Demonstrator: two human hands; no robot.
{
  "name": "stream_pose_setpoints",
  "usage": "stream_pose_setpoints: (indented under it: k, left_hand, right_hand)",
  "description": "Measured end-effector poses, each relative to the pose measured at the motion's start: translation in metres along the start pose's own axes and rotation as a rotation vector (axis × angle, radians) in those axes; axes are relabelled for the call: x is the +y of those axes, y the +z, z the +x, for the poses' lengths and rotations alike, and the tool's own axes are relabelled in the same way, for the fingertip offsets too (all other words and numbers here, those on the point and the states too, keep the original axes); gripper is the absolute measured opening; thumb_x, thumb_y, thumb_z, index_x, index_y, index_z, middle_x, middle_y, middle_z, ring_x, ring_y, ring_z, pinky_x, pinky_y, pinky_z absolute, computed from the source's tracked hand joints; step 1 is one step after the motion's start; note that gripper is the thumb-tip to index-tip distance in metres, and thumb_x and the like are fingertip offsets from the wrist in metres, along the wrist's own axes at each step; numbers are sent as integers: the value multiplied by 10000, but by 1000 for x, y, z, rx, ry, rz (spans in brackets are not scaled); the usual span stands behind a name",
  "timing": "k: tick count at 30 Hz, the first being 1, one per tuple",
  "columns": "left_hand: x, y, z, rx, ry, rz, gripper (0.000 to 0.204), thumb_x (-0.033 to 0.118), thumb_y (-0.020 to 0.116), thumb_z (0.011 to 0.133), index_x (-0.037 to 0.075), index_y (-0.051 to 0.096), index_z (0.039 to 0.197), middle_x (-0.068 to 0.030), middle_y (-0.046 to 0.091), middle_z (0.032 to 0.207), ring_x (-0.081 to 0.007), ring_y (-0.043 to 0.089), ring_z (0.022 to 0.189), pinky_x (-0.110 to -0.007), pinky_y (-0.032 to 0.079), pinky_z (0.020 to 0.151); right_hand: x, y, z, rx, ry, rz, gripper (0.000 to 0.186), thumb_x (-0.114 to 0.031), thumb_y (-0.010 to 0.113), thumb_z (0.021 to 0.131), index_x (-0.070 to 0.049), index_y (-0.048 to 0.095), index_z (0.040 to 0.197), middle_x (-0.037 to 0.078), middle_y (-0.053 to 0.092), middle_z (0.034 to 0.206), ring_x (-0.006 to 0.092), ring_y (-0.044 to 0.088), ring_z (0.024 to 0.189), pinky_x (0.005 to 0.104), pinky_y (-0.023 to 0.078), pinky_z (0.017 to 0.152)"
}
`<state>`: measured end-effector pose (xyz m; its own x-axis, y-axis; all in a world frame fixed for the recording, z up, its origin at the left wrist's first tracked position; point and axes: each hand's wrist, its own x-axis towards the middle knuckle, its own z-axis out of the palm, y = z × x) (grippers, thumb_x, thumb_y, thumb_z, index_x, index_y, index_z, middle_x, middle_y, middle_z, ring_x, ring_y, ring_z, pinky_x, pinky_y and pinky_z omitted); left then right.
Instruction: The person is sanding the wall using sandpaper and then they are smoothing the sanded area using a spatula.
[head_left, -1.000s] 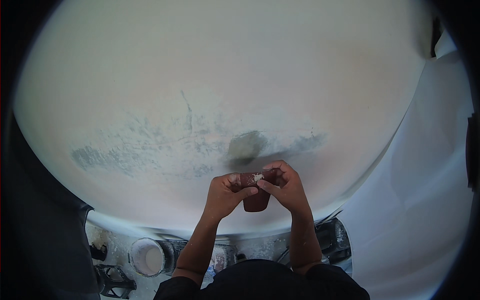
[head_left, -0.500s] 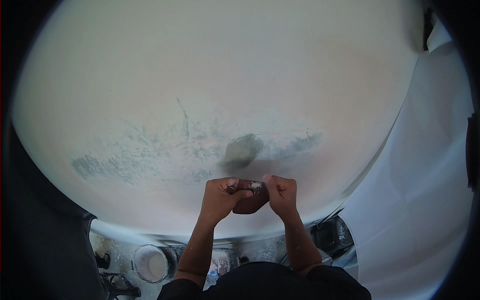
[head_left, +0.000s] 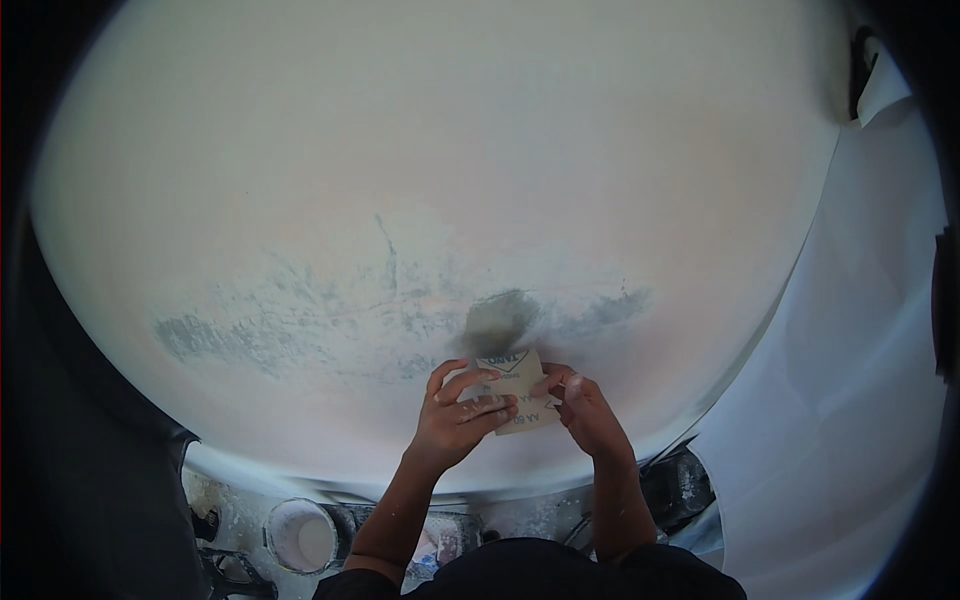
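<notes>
A small tan sheet is up in front of the near part of the big pale panel, a bit right of the middle. It has dark print on it and looks like the back of a piece of sandpaper. It tilts a little, and its near edge bends.

The left hand has hold of the sheet's left side, with some fingers across the front and the others spread out. The right hand is at the right side. Its fingers are bent and touch the sheet there, but I cannot tell if they pinch it tight.

I think the step right now is just turning and setting the sheet between the two hands, not rubbing with it. The next move calls for a firm grip on the sheet, with the fingers clear of the face that gets used. If the right hand is loose, the sheet could slip or curl.

Just past the sheet, on the far side, is a dark grey-green patch. Grey-blue streaks run off to the left of it, and a few more lie to the right. They are all on the big pale panel.

On the near side, down on the floor, a round bucket with pale stuff in it sits to the left. A black thing is to the right; I cannot tell what it is. A white sheet hangs at the far right.
</notes>
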<state>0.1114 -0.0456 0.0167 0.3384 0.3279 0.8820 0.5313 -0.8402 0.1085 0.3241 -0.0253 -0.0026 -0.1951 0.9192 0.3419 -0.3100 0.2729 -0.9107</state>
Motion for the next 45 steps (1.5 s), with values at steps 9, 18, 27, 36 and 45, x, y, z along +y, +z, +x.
stream_pose_setpoints:
  k: [9,18,27,36,45]
  left_hand:
    - [26,5,24,233,-531,-301,241,43,731,752,83,691,987,-151,614,1174,-298,623,1030,-418,506,898]
    - [-27,47,19,415,-237,299,232,-44,722,800,12,668,1018,-154,630,1051,-247,632,892,-332,534,741]
    - [-19,55,18,464,-419,227,187,-4,727,820,3,654,992,-102,605,839,-198,627,808,-320,525,706]
    - [-24,64,8,414,-491,297,133,42,697,868,-25,616,950,-118,596,772,-196,604,652,-291,468,558]
    - [-18,64,10,321,-590,169,195,140,593,953,-36,599,869,-191,607,774,-357,612,675,-399,466,577]
  right_hand:
    - [15,22,25,41,-334,-297,195,67,684,837,-34,556,944,89,624,1001,140,621,924,294,536,759]
    - [17,55,50,378,-750,-782,167,-13,753,775,-40,642,898,97,605,888,219,647,791,266,504,609]
    - [37,47,59,426,-599,-716,343,-79,779,807,-30,555,1063,42,554,721,88,485,530,222,427,506]
    - [30,56,48,391,-494,-769,222,-150,740,863,-21,568,921,64,574,653,95,527,549,257,426,498]
    - [27,62,48,422,-490,-687,212,-221,656,927,-12,627,923,158,638,724,235,599,540,323,459,502]
